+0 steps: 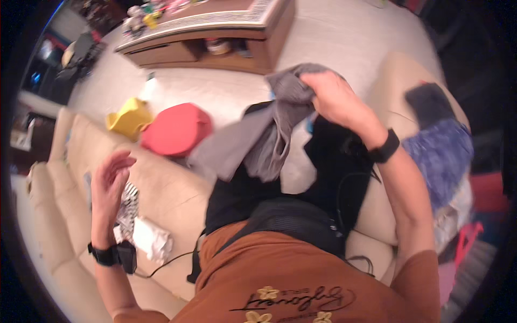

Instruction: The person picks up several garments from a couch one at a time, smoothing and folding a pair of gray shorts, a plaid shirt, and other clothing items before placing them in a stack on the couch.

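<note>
My right hand (335, 101) is closed on a grey garment (272, 121), gripping it by a bunched upper end. The cloth hangs in folds over my lap, and its lower left part spreads toward the sofa edge. Whether it is a top or trousers I cannot tell. Off to the left, my left hand (110, 185) is raised with nothing in it, its fingers loosely bent and apart. Close to that hand, a striped black-and-white cloth (128, 207) and a folded white cloth (152, 239) lie on the sofa seat.
I sit on a beige sofa (172, 202). In front are a red stool (177, 129), a yellow object (131, 117) and a wooden coffee table (215, 40). To my right lie a blue garment (439, 159) and a dark cloth (429, 104). A black cable (168, 262) crosses the seat.
</note>
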The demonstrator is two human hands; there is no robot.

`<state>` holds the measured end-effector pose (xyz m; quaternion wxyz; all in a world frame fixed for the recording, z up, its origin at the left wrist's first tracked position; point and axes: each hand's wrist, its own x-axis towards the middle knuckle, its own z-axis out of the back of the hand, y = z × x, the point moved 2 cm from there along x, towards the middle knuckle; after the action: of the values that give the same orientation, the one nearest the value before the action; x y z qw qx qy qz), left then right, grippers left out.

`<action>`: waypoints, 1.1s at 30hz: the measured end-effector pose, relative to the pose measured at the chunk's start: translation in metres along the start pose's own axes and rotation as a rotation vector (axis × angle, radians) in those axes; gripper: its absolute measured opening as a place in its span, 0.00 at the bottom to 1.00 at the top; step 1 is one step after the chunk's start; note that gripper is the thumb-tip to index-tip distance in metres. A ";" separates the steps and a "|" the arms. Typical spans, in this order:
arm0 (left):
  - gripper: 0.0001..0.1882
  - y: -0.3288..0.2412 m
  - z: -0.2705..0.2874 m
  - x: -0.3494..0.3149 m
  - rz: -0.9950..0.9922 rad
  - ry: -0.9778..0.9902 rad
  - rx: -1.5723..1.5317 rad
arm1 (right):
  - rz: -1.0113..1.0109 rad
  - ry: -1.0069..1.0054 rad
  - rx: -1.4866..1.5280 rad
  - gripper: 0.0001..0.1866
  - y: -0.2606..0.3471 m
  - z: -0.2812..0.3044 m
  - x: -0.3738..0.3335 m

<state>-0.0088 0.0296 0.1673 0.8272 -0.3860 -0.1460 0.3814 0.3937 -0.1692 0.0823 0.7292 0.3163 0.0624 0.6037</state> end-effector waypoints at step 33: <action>0.20 -0.039 -0.135 0.057 -0.698 0.920 0.130 | 0.051 0.550 0.281 0.13 0.044 0.007 -0.078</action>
<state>0.1218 -0.0147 0.1044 0.9043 -0.3895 0.1335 -0.1129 0.3391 -0.2408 0.0885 0.6186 0.2404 0.3321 0.6703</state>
